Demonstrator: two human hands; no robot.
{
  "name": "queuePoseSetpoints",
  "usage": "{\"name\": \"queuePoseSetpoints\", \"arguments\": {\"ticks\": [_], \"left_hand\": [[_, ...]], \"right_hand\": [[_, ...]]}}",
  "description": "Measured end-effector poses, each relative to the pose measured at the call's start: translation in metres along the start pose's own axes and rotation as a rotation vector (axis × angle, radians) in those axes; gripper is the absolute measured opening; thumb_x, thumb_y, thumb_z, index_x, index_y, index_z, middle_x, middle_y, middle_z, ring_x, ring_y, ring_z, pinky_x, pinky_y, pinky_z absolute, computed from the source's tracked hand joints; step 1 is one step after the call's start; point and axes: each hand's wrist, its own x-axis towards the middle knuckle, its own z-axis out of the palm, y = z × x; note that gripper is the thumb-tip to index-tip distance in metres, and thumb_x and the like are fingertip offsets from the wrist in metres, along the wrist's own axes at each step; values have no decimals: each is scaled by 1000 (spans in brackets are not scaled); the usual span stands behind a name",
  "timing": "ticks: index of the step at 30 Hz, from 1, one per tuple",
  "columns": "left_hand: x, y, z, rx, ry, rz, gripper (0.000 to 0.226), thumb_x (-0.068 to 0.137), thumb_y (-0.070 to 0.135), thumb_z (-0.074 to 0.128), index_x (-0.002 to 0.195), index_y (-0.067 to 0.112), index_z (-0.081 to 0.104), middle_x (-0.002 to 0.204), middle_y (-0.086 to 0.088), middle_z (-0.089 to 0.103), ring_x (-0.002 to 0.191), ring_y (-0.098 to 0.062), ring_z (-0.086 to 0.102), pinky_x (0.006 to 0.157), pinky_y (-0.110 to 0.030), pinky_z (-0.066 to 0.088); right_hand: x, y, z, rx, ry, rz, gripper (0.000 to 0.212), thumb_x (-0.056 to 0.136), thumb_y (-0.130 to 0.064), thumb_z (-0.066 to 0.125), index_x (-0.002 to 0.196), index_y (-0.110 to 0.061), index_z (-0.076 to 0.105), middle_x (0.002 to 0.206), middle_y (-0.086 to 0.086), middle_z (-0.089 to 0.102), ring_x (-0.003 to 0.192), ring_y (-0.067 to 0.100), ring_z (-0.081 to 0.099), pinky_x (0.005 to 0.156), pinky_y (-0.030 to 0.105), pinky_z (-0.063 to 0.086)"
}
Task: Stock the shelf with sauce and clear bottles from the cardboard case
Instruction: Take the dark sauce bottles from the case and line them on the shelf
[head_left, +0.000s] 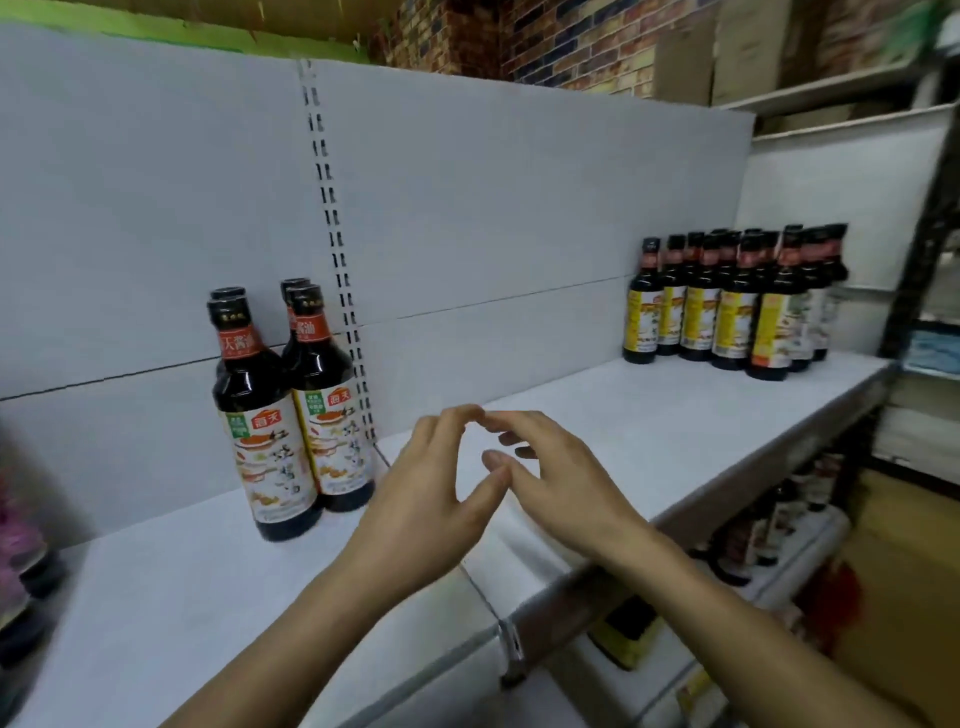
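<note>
Several dark sauce bottles (283, 410) with black caps and red neck labels stand in a small cluster on the white shelf (649, 431), left of the slotted upright. A larger group of dark sauce bottles with yellow labels (737, 306) stands at the shelf's far right. My left hand (431, 493) and my right hand (550, 467) hover over the middle of the shelf, fingertips nearly meeting, fingers relaxed and holding nothing. The cardboard case is out of view.
A grey back panel with a slotted upright (337, 249) rises behind the shelf. Below on the right, a lower shelf carries more bottles (753, 540). Cardboard boxes (727, 52) sit high on a rack at the upper right. Blurred purple items (15, 525) are at the left edge.
</note>
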Motion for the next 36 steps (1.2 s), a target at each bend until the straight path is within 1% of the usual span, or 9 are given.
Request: {"name": "queuePoseSetpoints", "arguments": {"ticks": [6, 10, 14, 18, 22, 26, 31, 34, 36], "left_hand": [[3, 68, 78, -210, -157, 86, 48, 96, 50, 58, 140, 44, 39, 141, 17, 46, 127, 1, 50, 96, -31, 54], [-2, 121, 151, -306, -313, 167, 51, 96, 47, 62, 143, 38, 43, 140, 13, 49, 122, 6, 49, 97, -12, 43], [-21, 170, 225, -358, -495, 163, 54, 96, 52, 59, 145, 38, 42, 141, 15, 47, 127, -1, 49, 104, -32, 51], [-47, 204, 284, -410, -646, 142, 51, 98, 51, 57, 145, 35, 43, 143, 13, 46, 132, -6, 48, 105, -38, 52], [-69, 228, 332, -439, -738, 146, 48, 99, 51, 56, 143, 38, 42, 144, 16, 45, 132, 1, 44, 106, -34, 50], [-83, 241, 370, -455, -827, 160, 43, 99, 51, 55, 139, 42, 42, 132, 22, 44, 124, 4, 45, 100, -23, 48], [-92, 242, 418, -477, -925, 171, 42, 99, 50, 56, 138, 38, 46, 126, 31, 47, 112, 24, 45, 90, -19, 52], [-98, 234, 452, -513, -1015, 162, 50, 97, 57, 56, 142, 38, 46, 141, 17, 52, 130, 4, 49, 102, -29, 52], [-104, 226, 475, -522, -1073, 129, 53, 96, 58, 56, 144, 37, 44, 145, 13, 49, 132, -4, 50, 105, -34, 52]], "right_hand": [[-75, 42, -76, -7, 189, 144, 32, 102, -20, 59, 133, -30, 64, 127, -21, 62, 116, -3, 58, 100, 20, 48], [-142, 85, -133, -85, 277, 294, 34, 102, -21, 59, 135, -28, 62, 128, -17, 61, 117, -8, 55, 97, 10, 43], [-214, 126, -181, -153, 302, 454, 34, 102, -27, 58, 136, -30, 61, 130, -18, 58, 122, -4, 53, 100, 18, 46], [-272, 154, -210, -142, 297, 590, 32, 103, -28, 57, 134, -31, 60, 129, -12, 57, 119, 4, 56, 99, 30, 52], [-315, 179, -228, -146, 315, 677, 33, 102, -28, 58, 135, -30, 61, 127, -13, 58, 116, 2, 58, 101, 30, 53], [-348, 203, -236, -126, 335, 751, 34, 102, -29, 58, 136, -31, 60, 128, -13, 58, 115, 0, 59, 99, 29, 55], [-378, 234, -235, -135, 341, 863, 33, 103, -30, 57, 136, -30, 60, 126, -12, 58, 113, 1, 58, 97, 27, 54], [-392, 253, -227, -145, 350, 946, 34, 103, -30, 56, 137, -30, 59, 130, -11, 59, 112, 2, 58, 98, 27, 54], [-402, 265, -218, -131, 365, 1010, 34, 103, -31, 56, 138, -31, 58, 133, -10, 59, 113, 0, 58, 98, 27, 54]]}}
